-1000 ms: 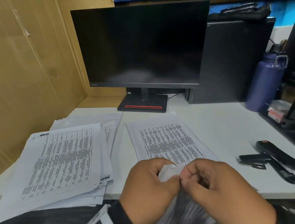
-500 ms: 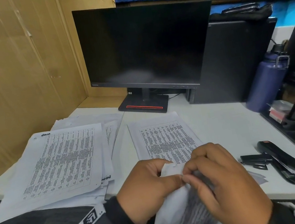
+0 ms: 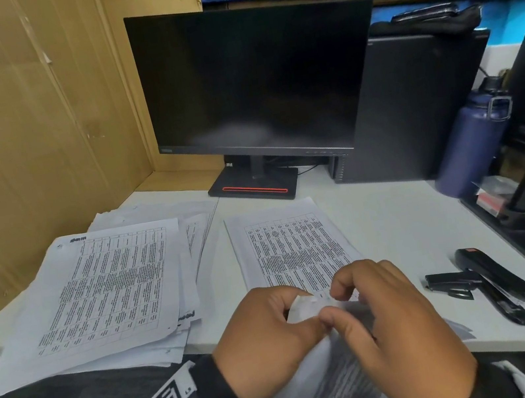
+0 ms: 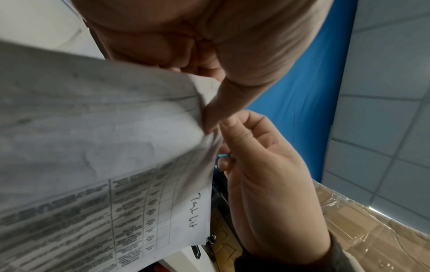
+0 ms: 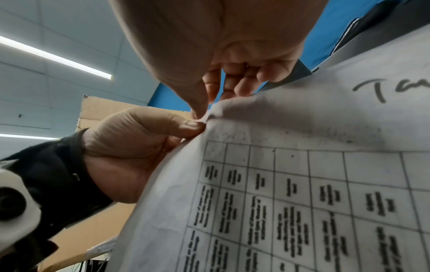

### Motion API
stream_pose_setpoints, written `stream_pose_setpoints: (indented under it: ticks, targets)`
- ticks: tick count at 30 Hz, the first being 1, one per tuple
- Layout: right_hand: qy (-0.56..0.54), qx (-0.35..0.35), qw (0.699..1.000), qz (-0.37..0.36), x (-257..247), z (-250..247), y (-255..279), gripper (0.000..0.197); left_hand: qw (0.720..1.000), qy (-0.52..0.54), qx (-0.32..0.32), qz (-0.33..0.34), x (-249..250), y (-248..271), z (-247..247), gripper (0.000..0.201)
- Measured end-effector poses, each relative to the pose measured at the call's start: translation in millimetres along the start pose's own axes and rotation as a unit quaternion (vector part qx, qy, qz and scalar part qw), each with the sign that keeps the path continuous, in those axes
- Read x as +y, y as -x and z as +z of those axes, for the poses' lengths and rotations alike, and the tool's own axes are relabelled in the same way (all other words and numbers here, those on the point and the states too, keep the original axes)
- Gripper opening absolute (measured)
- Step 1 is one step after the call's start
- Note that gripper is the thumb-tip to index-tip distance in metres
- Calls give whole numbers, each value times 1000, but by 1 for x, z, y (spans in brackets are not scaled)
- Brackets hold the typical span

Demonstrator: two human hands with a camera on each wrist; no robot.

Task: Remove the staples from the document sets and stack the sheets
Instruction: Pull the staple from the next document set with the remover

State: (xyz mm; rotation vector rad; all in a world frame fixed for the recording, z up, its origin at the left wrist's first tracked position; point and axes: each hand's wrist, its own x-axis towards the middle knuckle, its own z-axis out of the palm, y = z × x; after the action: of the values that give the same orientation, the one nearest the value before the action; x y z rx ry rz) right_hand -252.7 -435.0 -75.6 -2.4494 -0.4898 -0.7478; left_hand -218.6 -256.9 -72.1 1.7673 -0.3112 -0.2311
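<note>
Two hands (image 3: 329,333), one held document set (image 4: 104,147), two paper piles (image 3: 112,286), one monitor (image 3: 252,82), one bottle (image 3: 474,142), one stapler (image 3: 496,274).

The right hand (image 3: 396,322) has opened its pinch: index finger lifted off the set's (image 3: 325,393) corner, thumb beside the left hand (image 3: 267,340).

The left hand (image 4: 232,46) pinches the corner of a printed sheet (image 4: 104,147) with thumb and fingers. The right hand (image 4: 267,174) meets it at the same corner, its fingertip touching the left thumb. Handwriting runs along the sheet's margin.
</note>
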Motion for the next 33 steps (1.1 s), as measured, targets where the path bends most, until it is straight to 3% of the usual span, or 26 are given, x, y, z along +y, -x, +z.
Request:
stream_pose_setpoints:
  ticks: [5,9,16,23,28,33]
  targets:
    - [11,-29,999,-6,-2,-10,-2,12,999,9,31,-11,0,-2,-2,22]
    - [-30,-48,997,46,-1,-12,-4,18,1000,3,25,-5,2,-1,-2,19]
    - [-106,-113,985,73,0,-16,-9,25,999,-24,22,-3,2,0,-3,3]
    - [-106,-93,987,71,2,-15,-9,23,999,-30,26,-1,5,-1,-5,4]
    - [-69,-62,994,52,0,-15,-8,17,1000,-4,13,-11,6,-1,-4,23]
    - [-156,-80,975,140,1,-15,-9,7,1000,3,5,-8,4,1,-4,29]
